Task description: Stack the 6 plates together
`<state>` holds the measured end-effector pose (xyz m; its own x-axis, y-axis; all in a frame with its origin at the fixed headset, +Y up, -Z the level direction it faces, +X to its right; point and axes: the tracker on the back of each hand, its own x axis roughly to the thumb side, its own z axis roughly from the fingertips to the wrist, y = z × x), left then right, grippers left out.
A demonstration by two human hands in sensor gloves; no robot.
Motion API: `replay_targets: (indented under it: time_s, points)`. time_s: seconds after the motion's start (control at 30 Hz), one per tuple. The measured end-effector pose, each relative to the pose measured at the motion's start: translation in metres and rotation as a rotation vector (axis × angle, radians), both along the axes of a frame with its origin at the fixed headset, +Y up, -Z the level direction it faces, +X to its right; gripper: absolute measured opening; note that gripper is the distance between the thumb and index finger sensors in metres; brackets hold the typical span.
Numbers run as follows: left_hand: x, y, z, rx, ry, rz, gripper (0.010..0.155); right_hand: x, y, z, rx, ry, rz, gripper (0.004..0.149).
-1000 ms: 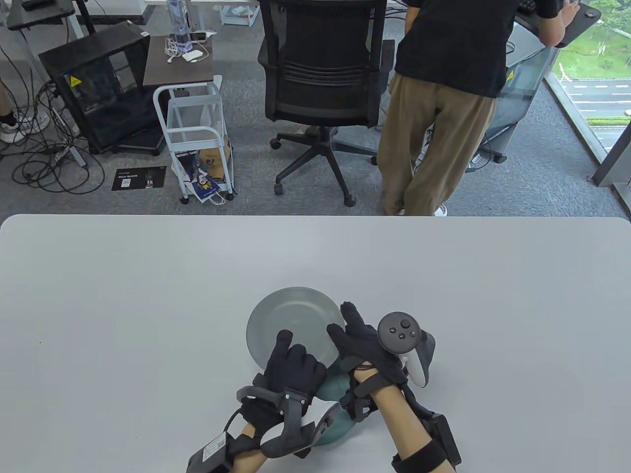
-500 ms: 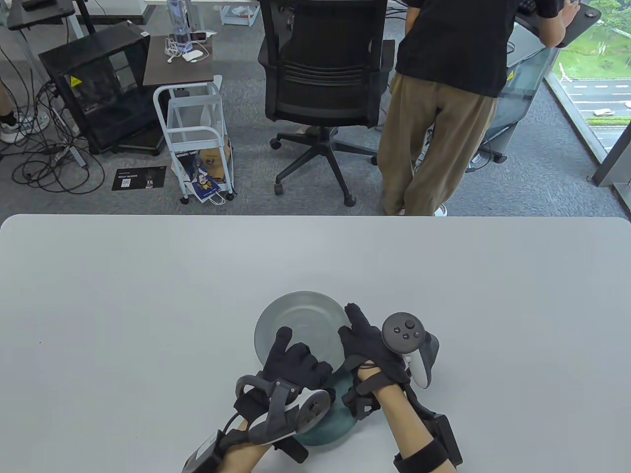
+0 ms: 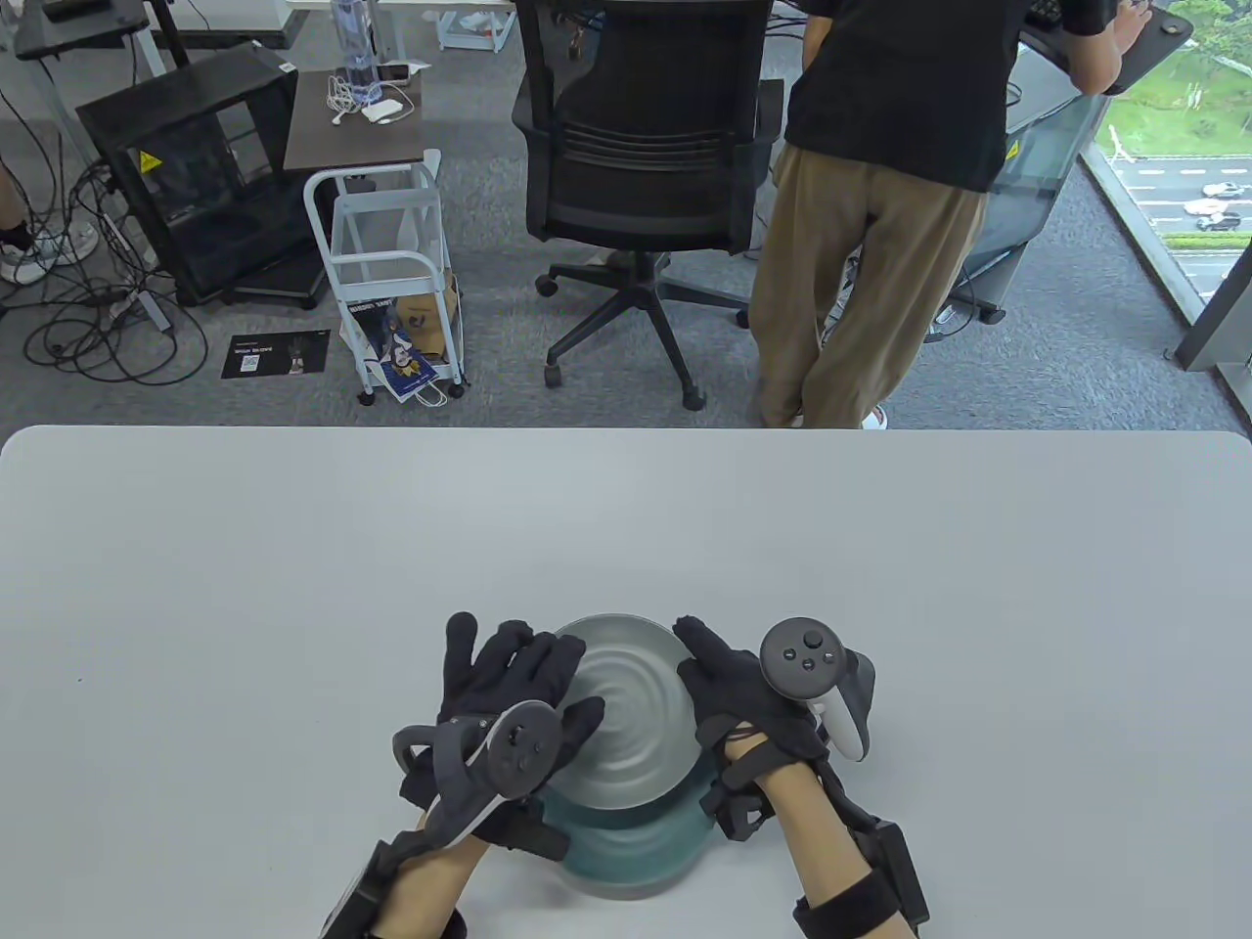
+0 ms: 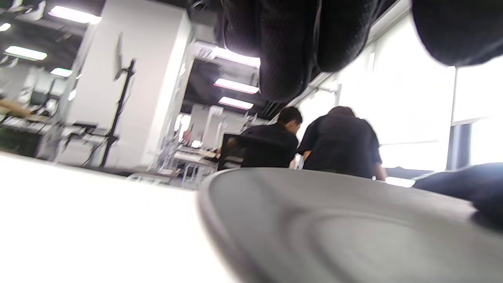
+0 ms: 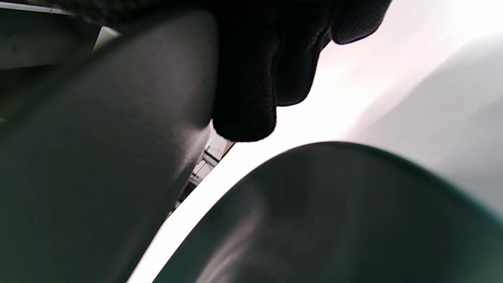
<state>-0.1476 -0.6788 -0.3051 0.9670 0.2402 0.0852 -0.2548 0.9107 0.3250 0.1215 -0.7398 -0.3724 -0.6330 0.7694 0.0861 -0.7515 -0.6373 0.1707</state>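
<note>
A grey plate (image 3: pixel 631 719) hangs nearly level just above a stack of teal plates (image 3: pixel 636 856) near the table's front edge. My right hand (image 3: pixel 706 665) grips the grey plate's right rim. The right wrist view shows its fingers (image 5: pixel 251 86) curled over the plate's underside (image 5: pixel 98 165), with a gap down to the top teal plate (image 5: pixel 334 220). My left hand (image 3: pixel 509 660) lies spread at the plate's left rim and holds nothing. In the left wrist view its fingers (image 4: pixel 287 47) hang above the grey plate (image 4: pixel 334 228).
The grey table (image 3: pixel 293 587) stretches wide to the left, right and far side. Beyond its far edge stand an office chair (image 3: pixel 636 147), a standing person (image 3: pixel 871 196) and a white cart (image 3: pixel 391 264).
The grey plate has tipped flat and come toward me over the teal stack. My left hand has let go of it, moved to its left rim and spread its fingers.
</note>
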Motion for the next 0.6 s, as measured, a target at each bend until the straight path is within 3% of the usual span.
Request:
replay_targets:
  time_s: [0.23,0.37,0.5,0.6]
  points:
    - [-0.026,-0.014,-0.015,-0.096,0.094,0.082,0.078,0.000,0.000,0.005,0.036,0.097,0.097,0.046]
    - [-0.032,-0.024,-0.020,-0.117,0.183,-0.019,0.081,-0.002,0.001,0.009,0.022,0.097,0.164,0.044]
    - [-0.037,-0.037,-0.026,-0.146,0.280,-0.137,0.084,-0.006,0.011,0.017,0.182,0.019,0.408,0.049]
    - [-0.037,-0.044,-0.029,-0.167,0.317,-0.200,0.085,-0.012,0.019,0.025,0.340,-0.078,0.719,0.051]
